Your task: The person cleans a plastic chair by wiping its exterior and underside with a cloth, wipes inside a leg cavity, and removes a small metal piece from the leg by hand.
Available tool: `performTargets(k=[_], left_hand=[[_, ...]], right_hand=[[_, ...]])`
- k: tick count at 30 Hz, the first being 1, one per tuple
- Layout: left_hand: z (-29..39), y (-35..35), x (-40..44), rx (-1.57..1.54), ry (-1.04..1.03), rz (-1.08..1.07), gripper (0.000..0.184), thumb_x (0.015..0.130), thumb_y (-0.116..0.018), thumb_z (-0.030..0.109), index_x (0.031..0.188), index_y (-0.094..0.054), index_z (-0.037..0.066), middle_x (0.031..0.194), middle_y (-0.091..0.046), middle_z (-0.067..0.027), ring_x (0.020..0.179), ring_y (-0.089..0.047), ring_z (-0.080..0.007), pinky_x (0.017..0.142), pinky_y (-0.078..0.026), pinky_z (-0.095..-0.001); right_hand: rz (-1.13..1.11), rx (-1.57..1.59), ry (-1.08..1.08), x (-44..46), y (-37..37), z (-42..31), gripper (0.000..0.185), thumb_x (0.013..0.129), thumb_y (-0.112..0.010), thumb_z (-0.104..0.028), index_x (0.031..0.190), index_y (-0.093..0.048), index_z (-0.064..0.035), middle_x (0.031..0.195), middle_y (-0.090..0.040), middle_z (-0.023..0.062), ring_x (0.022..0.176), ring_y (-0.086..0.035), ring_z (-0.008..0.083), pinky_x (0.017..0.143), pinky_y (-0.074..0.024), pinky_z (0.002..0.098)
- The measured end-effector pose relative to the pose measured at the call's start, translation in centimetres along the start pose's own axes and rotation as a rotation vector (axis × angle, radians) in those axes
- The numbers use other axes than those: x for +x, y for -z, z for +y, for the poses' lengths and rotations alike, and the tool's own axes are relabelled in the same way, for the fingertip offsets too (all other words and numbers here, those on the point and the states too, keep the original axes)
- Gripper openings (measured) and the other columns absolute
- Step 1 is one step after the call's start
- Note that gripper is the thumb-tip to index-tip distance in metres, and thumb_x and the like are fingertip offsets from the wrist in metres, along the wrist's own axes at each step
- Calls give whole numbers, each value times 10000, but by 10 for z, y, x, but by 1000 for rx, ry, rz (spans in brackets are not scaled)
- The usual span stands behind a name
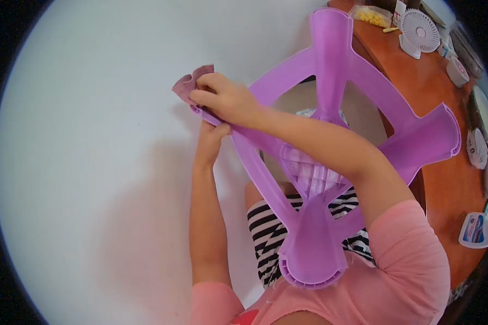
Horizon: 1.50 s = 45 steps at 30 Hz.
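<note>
A purple plastic stool [331,65] with flared legs and curved braces lies across the lap, its legs spread outward. My right hand [228,102] reaches across from the right, fingers closed on a wrinkled brownish piece of sheet or cloth [187,86] at the end of the upper-left leg. Just below, my left hand [211,140] is wrapped round the same leg near its end, thumb on the near side. Part of that leg's end is hidden by the hands and the brownish piece.
A pale wall or surface [92,135] fills the left side. Along the right runs a reddish-brown table [444,184] with a small white fan [420,31], a bag of yellow pieces [372,17], a white roll [457,72] and a white container with a blue label [476,229].
</note>
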<state>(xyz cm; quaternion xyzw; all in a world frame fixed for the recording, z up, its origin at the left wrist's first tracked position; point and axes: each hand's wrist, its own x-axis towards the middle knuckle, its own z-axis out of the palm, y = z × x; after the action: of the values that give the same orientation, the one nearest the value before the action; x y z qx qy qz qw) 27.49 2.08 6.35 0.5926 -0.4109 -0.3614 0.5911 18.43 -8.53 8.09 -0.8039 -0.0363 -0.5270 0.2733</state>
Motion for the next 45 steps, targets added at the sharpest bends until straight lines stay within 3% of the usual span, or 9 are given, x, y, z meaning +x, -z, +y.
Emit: performTargets(k=[4, 10, 14, 19, 25, 31, 39, 43, 45], left_hand=[[-5, 3, -7, -4, -62, 33, 500, 622, -509, 34, 1116, -445, -9, 971, -491, -23, 835, -464, -120, 728, -390, -258], [-7, -14, -11, -42, -17, 83, 280, 608, -510, 31, 889, -506, 22, 755, -495, -11, 702, -454, -118, 667, -368, -261], [2, -25, -6, -58, -18, 160, 275, 604, -521, 39, 878, -514, 15, 764, -500, -16, 715, -461, -119, 679, -372, -270], [-3, -21, -7, 6, -9, 146, 296, 604, -529, 41, 898, -507, 12, 788, -501, -17, 747, -465, -126, 699, -375, -275], [-16, -10, 11, 24, 12, 53, 370, 687, -561, 92, 1039, -489, 5, 925, -508, -37, 870, -470, -149, 801, -380, -299], [-28, -25, 7, -57, -106, 147, 572, 910, -429, 450, 1271, -398, 8, 1248, -447, -90, 1154, -411, -189, 984, -303, -322], [-27, -45, 8, -117, -127, 319, 601, 907, -441, 450, 1290, -360, -6, 1255, -425, -92, 1149, -405, -194, 971, -321, -319], [-27, -43, 2, -22, -118, 308, 566, 912, -438, 439, 1178, -434, -60, 1114, -499, -98, 1013, -468, -169, 872, -379, -308], [-24, -44, 8, -27, -159, 332, 551, 915, -439, 426, 1187, -433, -53, 1121, -498, -98, 1021, -466, -169, 881, -374, -307]], right_hand=[[-210, -301, 294, -61, -13, 40, 235, 808, -492, -155, 1033, -531, -99, 993, -504, 118, 951, -510, 287, 706, -474, 359], [-924, -387, 140, -213, -3, 100, 297, 804, -429, -139, 1094, -453, -81, 1071, -475, 75, 985, -513, 236, 662, -511, 348], [-831, -383, 108, -255, -9, 104, 299, 811, -420, -126, 1105, -449, -87, 1085, -471, 72, 984, -519, 243, 663, -514, 343], [-762, -246, -533, -249, -24, 87, 238, 750, -498, -57, 988, -505, -67, 979, -502, 131, 967, -515, 306, 763, -464, 406], [-160, 137, -414, -121, -10, 42, 162, 726, -529, 21, 884, -514, -13, 885, -508, 159, 865, -500, 341, 759, -412, 384], [202, 116, -71, -45, -12, 13, 263, 743, -566, -14, 1004, -535, -29, 958, -531, 143, 903, -509, 317, 782, -415, 374], [-791, -292, -362, -256, -17, 94, 397, 783, -490, -49, 1176, -432, -51, 1062, -481, 161, 1007, -500, 333, 823, -444, 408], [-709, -181, -498, -242, -28, 88, 300, 780, -509, -45, 1078, -474, -35, 1014, -484, 159, 961, -499, 356, 780, -442, 417], [-401, -21, -453, -195, -27, 71, 204, 785, -532, -69, 984, -499, -42, 980, -492, 161, 953, -495, 362, 795, -426, 420]])
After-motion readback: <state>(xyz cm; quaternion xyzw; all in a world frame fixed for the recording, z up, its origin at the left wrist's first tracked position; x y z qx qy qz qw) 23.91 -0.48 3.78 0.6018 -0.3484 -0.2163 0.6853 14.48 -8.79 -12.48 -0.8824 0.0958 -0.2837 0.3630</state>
